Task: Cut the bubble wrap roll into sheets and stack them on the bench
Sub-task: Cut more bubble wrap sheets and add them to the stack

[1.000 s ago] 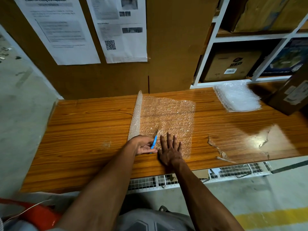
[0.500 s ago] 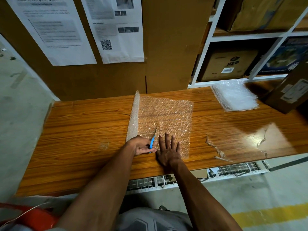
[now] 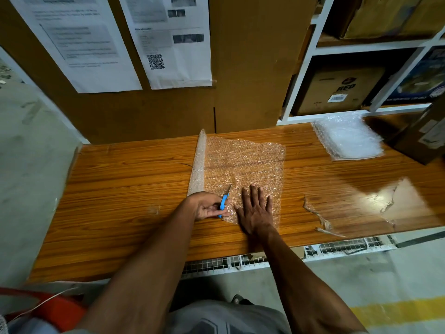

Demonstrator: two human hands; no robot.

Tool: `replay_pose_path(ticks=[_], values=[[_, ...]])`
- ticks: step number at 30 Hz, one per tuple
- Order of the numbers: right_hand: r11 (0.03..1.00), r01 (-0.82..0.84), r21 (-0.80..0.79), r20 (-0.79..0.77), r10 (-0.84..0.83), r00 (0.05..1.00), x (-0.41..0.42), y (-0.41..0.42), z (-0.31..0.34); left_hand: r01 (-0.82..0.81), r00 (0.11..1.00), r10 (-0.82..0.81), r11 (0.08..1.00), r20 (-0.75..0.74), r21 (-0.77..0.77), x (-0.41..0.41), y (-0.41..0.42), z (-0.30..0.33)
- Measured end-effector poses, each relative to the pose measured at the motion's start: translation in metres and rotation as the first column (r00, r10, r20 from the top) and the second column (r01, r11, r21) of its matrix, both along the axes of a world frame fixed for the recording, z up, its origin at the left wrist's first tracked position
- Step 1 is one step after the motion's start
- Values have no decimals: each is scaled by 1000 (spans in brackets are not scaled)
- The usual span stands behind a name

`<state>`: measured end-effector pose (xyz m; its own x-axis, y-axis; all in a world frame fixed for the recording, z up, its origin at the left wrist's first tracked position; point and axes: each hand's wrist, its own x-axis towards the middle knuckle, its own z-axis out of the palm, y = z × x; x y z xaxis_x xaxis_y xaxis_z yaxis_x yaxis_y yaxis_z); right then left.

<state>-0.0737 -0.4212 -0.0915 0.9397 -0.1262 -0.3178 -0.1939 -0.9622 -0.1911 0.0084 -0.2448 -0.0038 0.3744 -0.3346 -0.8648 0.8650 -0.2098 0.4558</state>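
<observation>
Two hands are working on the bubble wrap. The left hand [image 3: 209,206] is curling its fingers [image 3: 220,214] around the blue handle of the scissors [image 3: 224,200], gripping them. The thin blades are pointing away from the person and sitting in the near edge of the sheet. The right hand [image 3: 255,208] is lying flat, just beside the scissors. Its fingers [image 3: 254,192] are straight and spread, pressing the bubble wrap sheet [image 3: 245,165] down onto the table [image 3: 125,189].

That sheet is lying unrolled across the middle of the table. The bubble wrap roll [image 3: 198,162] is lying along the sheet's left edge, and it is running from near the left hand toward the back of the table.

A stack of cut sheets [image 3: 348,136] is sitting at the far right of the table, well apart from the hands. A brown box [image 3: 426,133] is standing just beside the stack. Some peeling clear film [image 3: 320,218] is showing on the table at the near right. Papers [image 3: 168,42] are hanging on the cardboard wall behind the table.
</observation>
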Motion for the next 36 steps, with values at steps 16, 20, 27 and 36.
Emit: replay_pose_path(ticks=[16,20,27,36], values=[[999,0,-37,57,2,998,-5,-1,-6,24,999,-27,998,-47,-53,0,3,-4],[999,19,-45,73,-16,997,-7,-1,-7,10,1000,-12,997,-28,-78,6,-1,0],[996,84,-39,71,-82,994,-10,1,-7,0,1000,1,997,16,-76,6,-3,-6],[989,131,-64,44,-129,991,-13,1,-7,54,995,-54,999,86,1,-1,-1,-12]])
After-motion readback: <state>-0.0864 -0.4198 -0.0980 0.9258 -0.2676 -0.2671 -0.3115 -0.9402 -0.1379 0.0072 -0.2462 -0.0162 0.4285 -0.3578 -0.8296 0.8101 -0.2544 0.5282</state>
